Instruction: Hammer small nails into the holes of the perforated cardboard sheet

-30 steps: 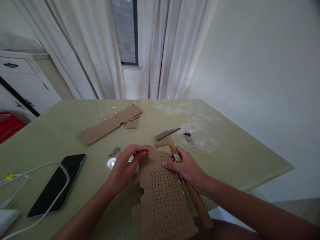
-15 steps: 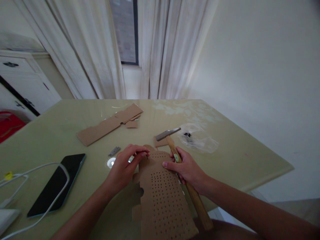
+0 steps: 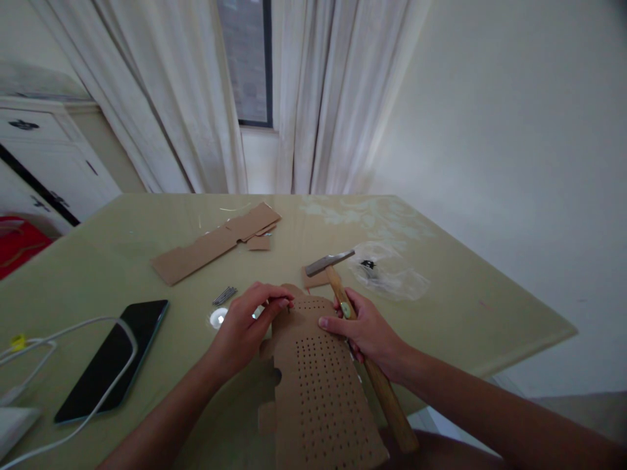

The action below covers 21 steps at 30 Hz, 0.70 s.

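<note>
A brown cardboard piece (image 3: 321, 365), punched with rows of small holes, stretches from the table's near edge toward its middle. At its far left corner my left hand (image 3: 249, 316) is closed in a pinch on a thin dark nail, mostly hidden by the fingertips, with its point against the cardboard. My right hand (image 3: 369, 329) is wrapped round the wooden handle of a hammer (image 3: 337, 287), its metal head pointing away over the table. The right thumb presses on the cardboard's right edge. Left of my left hand lies a small pile of nails (image 3: 225, 296).
Cardboard strips (image 3: 210, 251) lie at the back left, and a small cardboard scrap (image 3: 316, 278) sits under the hammer head. A clear plastic bag (image 3: 392, 274) with something black rests at right. A black tablet (image 3: 115, 359) and a white cable (image 3: 132, 339) occupy the left.
</note>
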{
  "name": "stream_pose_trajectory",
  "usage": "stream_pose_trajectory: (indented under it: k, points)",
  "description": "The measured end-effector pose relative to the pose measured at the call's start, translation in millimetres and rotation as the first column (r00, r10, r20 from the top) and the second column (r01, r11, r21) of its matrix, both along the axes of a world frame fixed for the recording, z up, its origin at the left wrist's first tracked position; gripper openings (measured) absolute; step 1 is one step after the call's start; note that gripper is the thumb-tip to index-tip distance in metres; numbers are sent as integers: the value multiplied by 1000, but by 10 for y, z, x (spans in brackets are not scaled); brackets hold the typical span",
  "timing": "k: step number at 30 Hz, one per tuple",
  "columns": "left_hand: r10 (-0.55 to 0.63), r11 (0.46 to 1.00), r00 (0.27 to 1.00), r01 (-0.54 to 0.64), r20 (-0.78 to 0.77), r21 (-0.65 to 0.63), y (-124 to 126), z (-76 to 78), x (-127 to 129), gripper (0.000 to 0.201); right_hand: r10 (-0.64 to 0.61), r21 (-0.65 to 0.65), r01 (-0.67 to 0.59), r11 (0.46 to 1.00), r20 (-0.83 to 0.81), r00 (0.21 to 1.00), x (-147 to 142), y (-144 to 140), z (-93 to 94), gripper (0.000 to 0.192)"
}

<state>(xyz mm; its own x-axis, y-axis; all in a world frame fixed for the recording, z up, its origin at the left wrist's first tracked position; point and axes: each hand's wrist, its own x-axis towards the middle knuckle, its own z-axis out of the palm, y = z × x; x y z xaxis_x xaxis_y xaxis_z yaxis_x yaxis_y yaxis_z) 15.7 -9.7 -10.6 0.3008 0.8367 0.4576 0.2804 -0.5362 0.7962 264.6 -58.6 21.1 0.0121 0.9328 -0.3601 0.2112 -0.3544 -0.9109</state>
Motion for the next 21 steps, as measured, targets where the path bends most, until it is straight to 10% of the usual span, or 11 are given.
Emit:
stream_pose_trajectory:
  k: [21]
  points:
    - [-55, 998, 997, 55, -47, -6, 6, 31, -16, 15, 35, 102, -47, 994, 112, 993, 99, 60, 121, 33]
